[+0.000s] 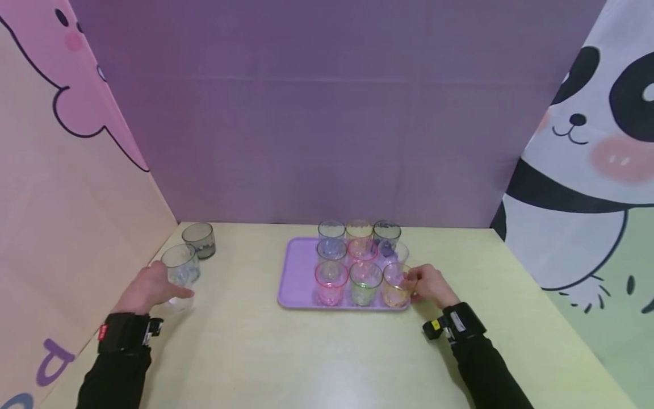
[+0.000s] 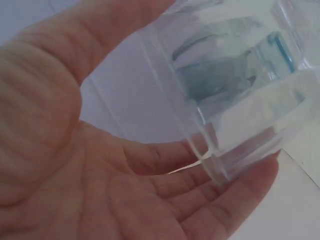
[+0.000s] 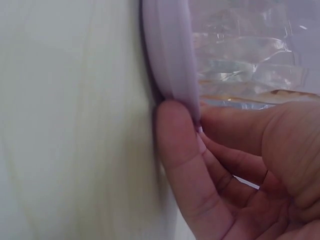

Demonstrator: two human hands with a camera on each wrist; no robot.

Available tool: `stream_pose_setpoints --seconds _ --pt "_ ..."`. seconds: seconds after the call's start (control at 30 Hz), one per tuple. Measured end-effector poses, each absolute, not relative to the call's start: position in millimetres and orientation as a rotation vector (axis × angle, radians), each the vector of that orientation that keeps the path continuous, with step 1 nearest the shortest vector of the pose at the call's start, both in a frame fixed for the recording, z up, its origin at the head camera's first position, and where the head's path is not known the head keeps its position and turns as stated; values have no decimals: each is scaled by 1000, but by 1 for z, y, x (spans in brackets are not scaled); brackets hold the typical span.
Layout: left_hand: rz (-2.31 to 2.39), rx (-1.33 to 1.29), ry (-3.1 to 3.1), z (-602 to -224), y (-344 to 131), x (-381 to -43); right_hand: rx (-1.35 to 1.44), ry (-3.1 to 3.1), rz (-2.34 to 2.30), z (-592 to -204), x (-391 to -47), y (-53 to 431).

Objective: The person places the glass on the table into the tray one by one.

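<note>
At the left, my left hand (image 1: pixel 150 288) curls its thumb and fingers around a clear drinking glass (image 2: pixel 250 120). A bluish clear glass (image 1: pixel 180 270) stands just beyond, with a smoky dark glass (image 1: pixel 201 241) behind that. On the right, my right hand (image 1: pixel 429 284) is at the front right corner of a purple tray (image 1: pixel 296 278). There it pinches the tray's rim between thumb and finger, the thumb close to a yellow glass (image 1: pixel 394 289). Beside the yellow glass on the tray stand a green glass (image 1: pixel 364 291) and a pink glass (image 1: pixel 331 289).
Behind this front row, two more rows of tinted glasses stand on the tray, among them a blue glass (image 1: pixel 332 250), a red-rimmed glass (image 1: pixel 361 250) and a dark glass (image 1: pixel 386 232). The pale table (image 1: pixel 240 341) meets a purple wall (image 1: pixel 306 142) at the back and printed side panels.
</note>
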State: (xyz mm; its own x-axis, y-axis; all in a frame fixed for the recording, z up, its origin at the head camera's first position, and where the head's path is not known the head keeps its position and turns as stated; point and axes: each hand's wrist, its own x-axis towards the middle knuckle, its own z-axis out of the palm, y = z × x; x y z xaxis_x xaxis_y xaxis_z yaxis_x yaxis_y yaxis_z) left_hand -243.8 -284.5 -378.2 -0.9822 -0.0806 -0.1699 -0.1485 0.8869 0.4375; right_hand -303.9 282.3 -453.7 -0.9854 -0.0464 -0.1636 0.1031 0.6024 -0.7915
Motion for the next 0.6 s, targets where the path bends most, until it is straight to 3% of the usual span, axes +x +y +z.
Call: stream_pose_setpoints --seconds 0.6 --pt "766 -16 2995 -381 -284 -249 63 2651 -1345 -453 -304 282"
